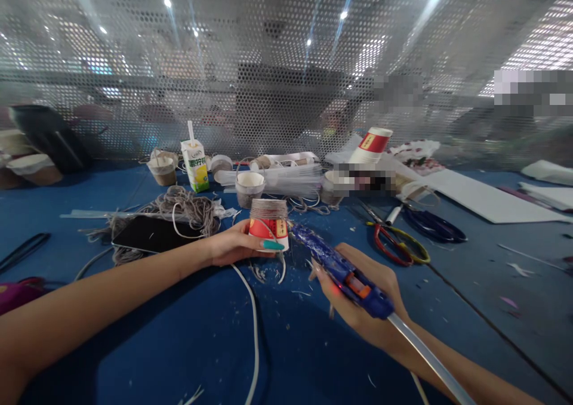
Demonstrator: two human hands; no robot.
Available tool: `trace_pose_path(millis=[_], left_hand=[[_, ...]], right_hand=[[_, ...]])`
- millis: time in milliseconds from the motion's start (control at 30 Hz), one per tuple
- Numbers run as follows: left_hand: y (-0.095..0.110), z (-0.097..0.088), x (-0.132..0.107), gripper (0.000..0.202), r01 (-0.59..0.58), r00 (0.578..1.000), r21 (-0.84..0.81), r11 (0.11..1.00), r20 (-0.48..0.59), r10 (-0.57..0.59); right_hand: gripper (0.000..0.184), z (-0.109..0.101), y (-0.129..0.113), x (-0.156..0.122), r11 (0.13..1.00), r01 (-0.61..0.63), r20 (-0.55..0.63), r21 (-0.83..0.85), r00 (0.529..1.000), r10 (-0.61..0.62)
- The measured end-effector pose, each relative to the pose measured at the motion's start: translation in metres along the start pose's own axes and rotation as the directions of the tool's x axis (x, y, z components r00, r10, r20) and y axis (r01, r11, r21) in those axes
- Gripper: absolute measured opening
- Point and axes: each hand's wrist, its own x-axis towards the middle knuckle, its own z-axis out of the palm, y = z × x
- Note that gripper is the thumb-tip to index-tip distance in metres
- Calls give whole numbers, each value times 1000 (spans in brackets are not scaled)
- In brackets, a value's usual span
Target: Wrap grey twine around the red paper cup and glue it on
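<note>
My left hand (235, 242) is closed around a red and white paper cup (261, 228), its thumb with a long teal nail across the front. Grey cord (268, 207) is wound round the cup's upper part, and a loose end hangs down the front. In my right hand (362, 291) is a blue hot glue gun (326, 254), with a clear glue stick (430, 357) coming out of its back end. The nozzle points at the cup's right side, close to the wound cord; whether it touches, I cannot tell. A white cable (254, 333) runs over the table below the cup.
Tangled grey cord (190, 208) and a black phone (147, 234) lie left. Behind stand a drink carton (195, 166), cord-wrapped small buckets (249, 187) and a stack of paper cups (372, 145). Scissors (396, 244) and white board (496, 196) are right. A perforated metal screen (277, 95) closes the back.
</note>
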Motion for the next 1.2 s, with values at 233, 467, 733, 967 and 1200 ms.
trace_pose_path(millis=[233, 467, 733, 967, 1200], left_hand=[[-1, 0, 0, 52, -18, 1000, 16, 1000, 21, 18], [-2, 0, 1, 54, -22, 1000, 84, 996, 22, 20], [-2, 3, 0, 50, -22, 1000, 137, 990, 15, 21], [-1, 5, -1, 45, -15, 999, 147, 989, 42, 9], [-1, 5, -1, 49, -18, 999, 133, 991, 33, 13]], right_hand=[[5, 1, 11, -4, 974, 221, -50, -49, 973, -224], [9, 3, 20, -4, 935, 332, -21, -126, 941, -337], [10, 6, 27, -8, 934, 333, 18, -130, 943, -333], [13, 6, 24, -7, 930, 334, 50, -152, 943, -330], [15, 7, 22, -6, 931, 311, 40, -191, 950, -309]])
